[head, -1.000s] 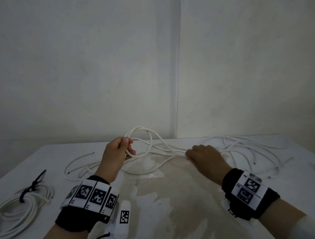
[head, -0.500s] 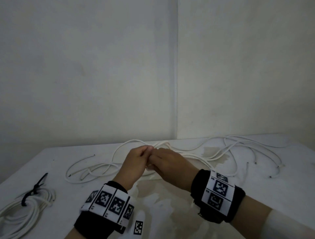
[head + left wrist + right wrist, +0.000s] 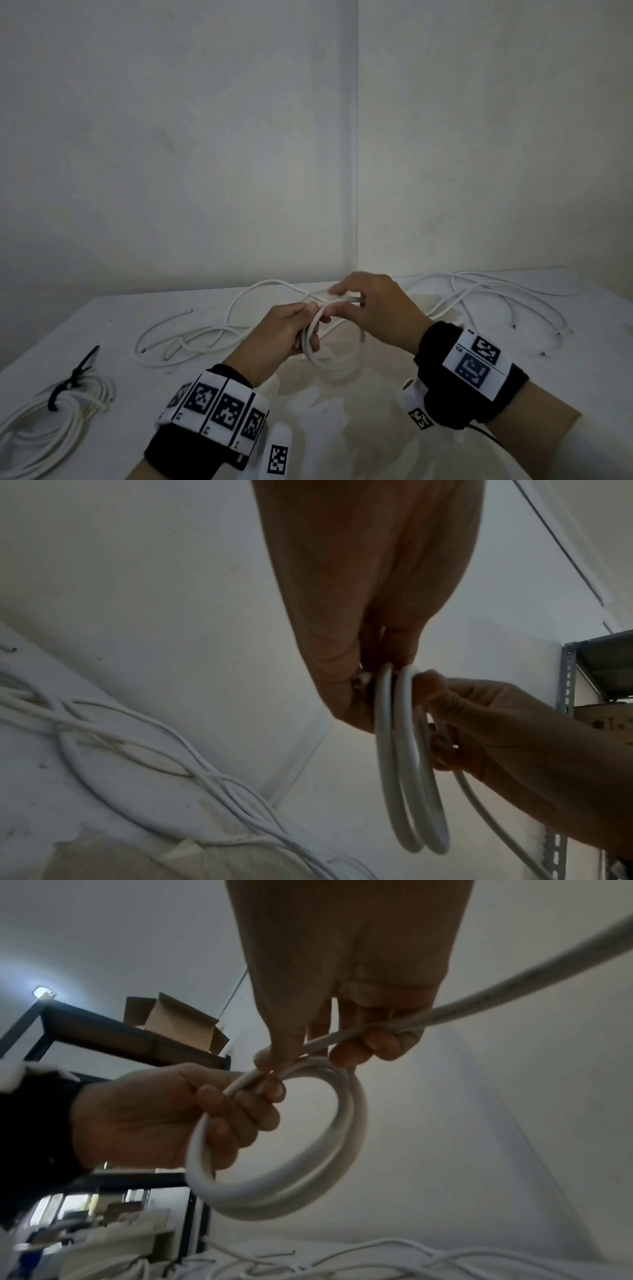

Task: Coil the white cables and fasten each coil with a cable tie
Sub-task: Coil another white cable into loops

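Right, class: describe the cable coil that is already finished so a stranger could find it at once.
Start at the white table and go to its near left corner. There a bundle of white cable lies flat, apart from both hands. Unlike the loose cables farther back, its loops are cinched by a black cable tie.

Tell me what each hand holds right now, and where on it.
Left hand grips the small white cable coil at its top, where the loops meet. Right hand pinches the loose cable run just beside the coil.
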{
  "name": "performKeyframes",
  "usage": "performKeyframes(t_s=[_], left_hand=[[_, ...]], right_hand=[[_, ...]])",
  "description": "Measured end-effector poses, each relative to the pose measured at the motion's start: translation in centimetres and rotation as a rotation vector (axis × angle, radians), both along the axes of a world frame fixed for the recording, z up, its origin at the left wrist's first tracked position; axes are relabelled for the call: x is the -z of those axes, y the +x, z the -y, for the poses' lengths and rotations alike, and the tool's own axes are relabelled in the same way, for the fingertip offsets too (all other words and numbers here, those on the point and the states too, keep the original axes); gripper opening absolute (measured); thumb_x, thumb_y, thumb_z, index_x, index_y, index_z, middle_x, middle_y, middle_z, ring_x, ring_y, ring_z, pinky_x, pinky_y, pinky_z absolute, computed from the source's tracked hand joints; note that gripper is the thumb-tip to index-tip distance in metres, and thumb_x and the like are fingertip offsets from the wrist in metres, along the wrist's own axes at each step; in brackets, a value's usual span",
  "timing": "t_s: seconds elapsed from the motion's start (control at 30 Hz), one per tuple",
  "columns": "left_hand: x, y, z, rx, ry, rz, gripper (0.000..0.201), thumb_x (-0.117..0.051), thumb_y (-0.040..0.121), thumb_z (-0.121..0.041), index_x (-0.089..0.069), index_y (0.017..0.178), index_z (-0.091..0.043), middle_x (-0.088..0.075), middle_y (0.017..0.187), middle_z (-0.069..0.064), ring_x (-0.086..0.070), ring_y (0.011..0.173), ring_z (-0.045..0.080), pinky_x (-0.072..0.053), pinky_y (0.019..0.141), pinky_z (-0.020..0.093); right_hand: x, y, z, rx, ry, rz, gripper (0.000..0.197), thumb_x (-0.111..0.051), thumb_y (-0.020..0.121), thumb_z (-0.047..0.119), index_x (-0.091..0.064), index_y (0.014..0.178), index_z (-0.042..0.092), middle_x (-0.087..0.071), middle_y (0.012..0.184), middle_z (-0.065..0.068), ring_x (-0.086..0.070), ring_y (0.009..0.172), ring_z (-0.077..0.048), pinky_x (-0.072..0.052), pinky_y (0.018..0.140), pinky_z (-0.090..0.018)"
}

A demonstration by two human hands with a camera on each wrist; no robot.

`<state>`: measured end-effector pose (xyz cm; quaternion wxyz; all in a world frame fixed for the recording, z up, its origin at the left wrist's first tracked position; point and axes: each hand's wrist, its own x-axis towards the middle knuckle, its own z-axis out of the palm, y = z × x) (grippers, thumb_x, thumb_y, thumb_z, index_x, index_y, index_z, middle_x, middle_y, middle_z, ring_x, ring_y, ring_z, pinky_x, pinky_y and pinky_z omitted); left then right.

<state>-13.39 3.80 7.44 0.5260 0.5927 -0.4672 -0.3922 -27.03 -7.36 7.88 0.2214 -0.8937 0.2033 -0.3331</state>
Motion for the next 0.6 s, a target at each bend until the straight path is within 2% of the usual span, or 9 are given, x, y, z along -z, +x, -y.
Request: performKeyframes(t_s=[0.07,0.13,0.23,0.3,0.37,0.43,0.5,0.57,0.6], left_hand=[[-0.1,-0.2,0.0,0.022,0.003,0.021,0.039,-0.034,0.099,-0.024,-0.062,0.092,0.002,-0.053,0.049,-0.008,-0.051,0.049,0.006,-0.045,0.069,0.030],[-0.1,-0.3,0.0,0.024,-0.002,0.022,0.042,-0.032,0.099,-0.026,-0.061,0.094,0.003,-0.052,0.050,-0.009,-0.051,0.049,0.006,-0.045,0.070,0.030],[-0.2,-0.7,0.0,0.010,-0.030,0.003,0.040,-0.033,0.099,-0.029,-0.061,0.092,-0.001,-0.047,0.059,-0.006,-0.049,0.050,0.005,-0.048,0.066,0.024],[-0.5,-0.8,0.0,0.011,-0.049,0.045,0.034,-0.036,0.099,-0.025,-0.062,0.093,-0.004,-0.043,0.064,-0.004,-0.047,0.050,0.004,-0.048,0.063,0.021],[-0.7,-0.7,0.0,0.018,-0.047,0.120,0.031,-0.037,0.099,-0.023,-0.062,0.091,-0.007,-0.042,0.065,-0.003,-0.047,0.049,0.003,-0.046,0.064,0.023],[-1.0,-0.5,0.1,0.020,-0.041,0.260,0.029,-0.037,0.098,-0.024,-0.062,0.087,-0.013,-0.046,0.062,-0.005,-0.048,0.049,0.001,-0.043,0.066,0.025],[-1.1,-0.3,0.2,0.014,-0.045,0.503,0.028,-0.035,0.098,-0.027,-0.059,0.085,-0.019,-0.050,0.061,-0.007,-0.048,0.052,0.000,-0.040,0.065,0.020],[-1.0,-0.2,0.1,0.009,-0.051,0.728,0.030,-0.032,0.098,-0.030,-0.058,0.093,-0.017,-0.050,0.070,-0.012,-0.048,0.062,-0.001,-0.036,0.061,0.010],[-1.0,-0.1,0.0,0.004,-0.056,0.800,0.032,-0.031,0.098,-0.031,-0.059,0.098,-0.014,-0.048,0.074,-0.014,-0.047,0.067,-0.002,-0.036,0.062,0.009]], right_hand=[[0.1,0.0,-0.3,0.009,0.099,-0.045,0.016,-0.066,0.080,0.042,-0.073,0.078,0.028,-0.072,0.083,0.008,-0.060,0.071,-0.006,-0.045,0.067,-0.022],[0.1,0.1,-0.6,0.035,0.138,-0.029,0.016,-0.064,0.081,0.042,-0.070,0.069,0.032,-0.071,0.075,0.005,-0.063,0.071,-0.015,-0.049,0.070,-0.034],[-0.4,0.1,-0.7,0.048,0.146,-0.003,0.019,-0.065,0.081,0.041,-0.072,0.070,0.027,-0.072,0.074,0.005,-0.062,0.070,-0.012,-0.049,0.071,-0.035],[-0.8,0.1,-0.6,0.043,0.142,0.004,0.020,-0.065,0.081,0.039,-0.073,0.073,0.023,-0.071,0.073,0.005,-0.061,0.069,-0.011,-0.048,0.070,-0.032],[-0.9,0.0,-0.6,0.037,0.158,0.006,0.021,-0.066,0.081,0.038,-0.072,0.075,0.019,-0.069,0.071,0.005,-0.061,0.069,-0.014,-0.047,0.069,-0.032],[-0.9,-0.2,-0.5,0.032,0.169,-0.004,0.022,-0.065,0.082,0.038,-0.072,0.078,0.018,-0.067,0.070,0.005,-0.060,0.068,-0.014,-0.047,0.070,-0.032],[-0.9,-0.3,-0.5,0.033,0.159,-0.038,0.025,-0.062,0.084,0.040,-0.071,0.080,0.017,-0.067,0.072,0.001,-0.058,0.068,-0.015,-0.047,0.070,-0.033],[-0.9,-0.4,-0.6,0.039,0.148,-0.084,0.027,-0.060,0.085,0.042,-0.072,0.083,0.018,-0.064,0.070,0.003,-0.056,0.068,-0.014,-0.046,0.070,-0.033],[-0.9,-0.4,-0.7,0.041,0.150,-0.104,0.026,-0.059,0.085,0.042,-0.072,0.084,0.019,-0.062,0.069,0.006,-0.056,0.069,-0.013,-0.045,0.070,-0.031]])
